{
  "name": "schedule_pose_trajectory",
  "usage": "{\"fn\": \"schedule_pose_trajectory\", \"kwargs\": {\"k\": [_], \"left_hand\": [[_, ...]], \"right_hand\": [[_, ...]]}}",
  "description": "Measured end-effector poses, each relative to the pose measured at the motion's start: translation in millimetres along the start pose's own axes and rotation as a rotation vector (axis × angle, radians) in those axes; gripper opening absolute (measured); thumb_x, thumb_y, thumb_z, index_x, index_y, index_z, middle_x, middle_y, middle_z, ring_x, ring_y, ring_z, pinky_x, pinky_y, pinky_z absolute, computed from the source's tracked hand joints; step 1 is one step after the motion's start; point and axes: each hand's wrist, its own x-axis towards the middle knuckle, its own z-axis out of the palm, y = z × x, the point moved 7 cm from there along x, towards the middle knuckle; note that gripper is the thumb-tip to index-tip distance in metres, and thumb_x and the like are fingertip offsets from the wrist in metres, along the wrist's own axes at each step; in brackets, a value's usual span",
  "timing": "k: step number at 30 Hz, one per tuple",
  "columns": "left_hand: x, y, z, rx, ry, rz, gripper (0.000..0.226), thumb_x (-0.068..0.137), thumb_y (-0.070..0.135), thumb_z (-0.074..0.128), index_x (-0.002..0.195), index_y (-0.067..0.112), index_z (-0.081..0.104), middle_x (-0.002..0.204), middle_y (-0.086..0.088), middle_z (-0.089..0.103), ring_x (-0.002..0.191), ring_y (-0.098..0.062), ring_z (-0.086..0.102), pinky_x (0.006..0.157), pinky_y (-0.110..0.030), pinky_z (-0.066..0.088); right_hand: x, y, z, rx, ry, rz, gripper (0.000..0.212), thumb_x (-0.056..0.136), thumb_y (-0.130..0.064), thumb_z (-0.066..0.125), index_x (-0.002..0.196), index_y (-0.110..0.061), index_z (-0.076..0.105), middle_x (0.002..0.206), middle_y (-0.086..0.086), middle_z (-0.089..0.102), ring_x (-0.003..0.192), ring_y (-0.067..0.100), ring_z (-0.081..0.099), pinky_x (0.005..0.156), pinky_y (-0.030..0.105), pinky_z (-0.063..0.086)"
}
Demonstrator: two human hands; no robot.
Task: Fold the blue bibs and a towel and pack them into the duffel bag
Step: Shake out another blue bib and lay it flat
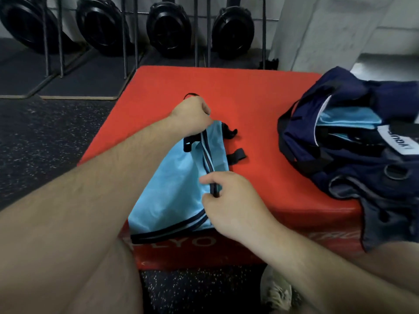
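1. Left hand point(192, 115): curled shut at the far end of the blue bib point(172, 186), pinching its top corner where the dark trim point(207, 159) begins. Knuckles up, forearm crossing above the bib's left half.
2. Right hand point(229, 200): at the bib's right edge, nearer the camera than the left hand. Thumb and forefinger pinch the dark trim; remaining fingers curled in.
3. Blue bib: lies flat on the red plyo box point(260, 105), long axis running away from the camera. Near hem overhangs the box's front edge slightly. Both hands sit on the same trimmed edge, the bib's right side, with the trim running between them.
4. Black straps point(237, 155): stick out from the bib's right side onto the box top, between the two hands' positions. One more black loop shows just past the left hand's knuckles.
5. Duffel bag point(353, 141): navy, well right of the bib, on the box's right end and spilling over its right edge. Mouth open; light blue fabric point(349, 117) visible inside. White label on it, text only partly readable.
6. Beyond the bib's far end: black weight plates point(169, 30) upright in a floor rack by the wall.
7. Below the bib, past the box front: speckled floor, a shoe point(278, 291).
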Motion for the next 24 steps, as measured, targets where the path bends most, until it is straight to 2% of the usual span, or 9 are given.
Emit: {"fn": "schedule_pose_trajectory", "kwargs": {"k": [3, 5, 7, 8, 10, 14, 19, 22, 24], "left_hand": [[-2, 11, 26, 0.074, -0.102, 0.019, 0.017, 0.086, 0.019, 0.07, 0.102, 0.015, 0.066, 0.1, -0.008, 0.069, 0.079, -0.019, 0.062, 0.075, -0.035, 0.055], [-6, 15, 44, 0.135, -0.203, 0.058, 0.031, 0.085, 0.027, 0.074, 0.112, 0.012, 0.065, 0.092, -0.004, 0.066, 0.077, -0.018, 0.061, 0.071, -0.035, 0.053], [-11, 14, 54, 0.194, -0.257, 0.101, 0.042, 0.086, 0.034, 0.073, 0.121, 0.016, 0.061, 0.1, 0.002, 0.062, 0.09, -0.016, 0.058, 0.075, -0.028, 0.045], [-12, 13, 56, 0.2, -0.265, 0.11, 0.043, 0.087, 0.036, 0.073, 0.124, 0.017, 0.059, 0.108, 0.001, 0.061, 0.097, -0.016, 0.059, 0.08, -0.029, 0.047], [-12, 10, 59, 0.187, -0.269, 0.114, 0.045, 0.087, 0.038, 0.072, 0.125, 0.02, 0.058, 0.116, 0.0, 0.061, 0.103, -0.018, 0.06, 0.088, -0.035, 0.052], [-12, 7, 56, 0.15, -0.242, 0.117, 0.045, 0.087, 0.037, 0.072, 0.125, 0.02, 0.057, 0.117, -0.001, 0.062, 0.095, -0.019, 0.063, 0.076, -0.033, 0.055], [-6, 1, 56, 0.166, -0.195, 0.157, 0.049, 0.085, 0.04, 0.073, 0.126, 0.019, 0.056, 0.12, -0.005, 0.061, 0.106, -0.021, 0.061, 0.094, -0.041, 0.05], [-2, 2, 52, 0.141, -0.13, 0.167, 0.049, 0.081, 0.033, 0.078, 0.123, 0.018, 0.058, 0.128, -0.007, 0.051, 0.109, -0.022, 0.058, 0.094, -0.034, 0.049], [1, 5, 47, 0.108, -0.065, 0.158, 0.045, 0.08, 0.026, 0.079, 0.119, 0.017, 0.058, 0.129, -0.008, 0.046, 0.106, -0.024, 0.058, 0.088, -0.033, 0.052]], "right_hand": [[-3, 11, -11, -0.248, -0.052, 0.022, 0.031, 0.089, -0.018, 0.054, 0.117, -0.018, 0.068, 0.112, -0.005, 0.064, 0.095, 0.015, 0.062, 0.084, 0.024, 0.051], [-3, 18, -13, -0.368, -0.125, 0.051, 0.027, 0.089, -0.024, 0.055, 0.11, -0.017, 0.068, 0.104, -0.001, 0.067, 0.091, 0.02, 0.065, 0.081, 0.037, 0.057], [-3, 20, -12, -0.474, -0.207, 0.045, 0.026, 0.091, -0.033, 0.055, 0.113, -0.025, 0.065, 0.109, -0.002, 0.065, 0.097, 0.021, 0.063, 0.081, 0.038, 0.056], [-2, 19, -11, -0.528, -0.228, 0.022, 0.026, 0.092, -0.037, 0.056, 0.116, -0.028, 0.063, 0.113, -0.003, 0.063, 0.102, 0.022, 0.062, 0.081, 0.036, 0.054], [3, 17, -13, -0.588, -0.218, -0.023, 0.028, 0.092, -0.041, 0.057, 0.118, -0.031, 0.06, 0.115, -0.004, 0.062, 0.107, 0.023, 0.059, 0.079, 0.036, 0.05], [17, 16, -14, -0.603, -0.198, -0.054, 0.029, 0.091, -0.043, 0.059, 0.118, -0.032, 0.059, 0.106, -0.007, 0.062, 0.102, 0.021, 0.06, 0.07, 0.034, 0.045], [35, 18, -17, -0.65, -0.185, -0.046, 0.03, 0.092, -0.037, 0.06, 0.122, -0.03, 0.056, 0.104, -0.007, 0.063, 0.094, 0.02, 0.061, 0.061, 0.031, 0.04], [46, 21, -14, -0.638, -0.209, -0.028, 0.039, 0.092, -0.031, 0.059, 0.13, -0.027, 0.052, 0.11, -0.006, 0.061, 0.099, 0.019, 0.061, 0.063, 0.031, 0.042], [50, 23, -11, -0.648, -0.233, -0.022, 0.046, 0.092, -0.028, 0.058, 0.137, -0.025, 0.047, 0.11, -0.006, 0.061, 0.1, 0.019, 0.061, 0.064, 0.032, 0.044]]}}
